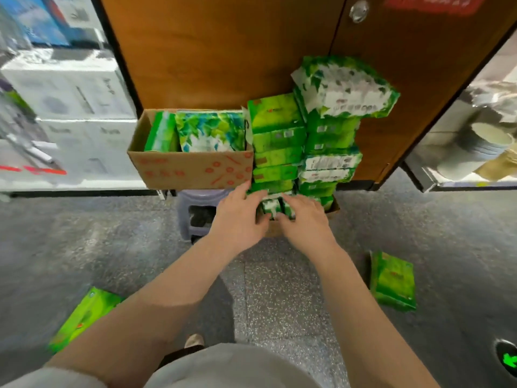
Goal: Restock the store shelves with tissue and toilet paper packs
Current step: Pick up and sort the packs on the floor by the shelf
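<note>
Packs mostly stacked by the door; two lie on the floor; left hand and right hand grip bottom packs.

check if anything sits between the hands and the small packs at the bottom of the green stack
Nothing visible does. The left hand and right hand are already on the small packs at the foot of the green stack; the cardboard box stands off to the left.
</note>
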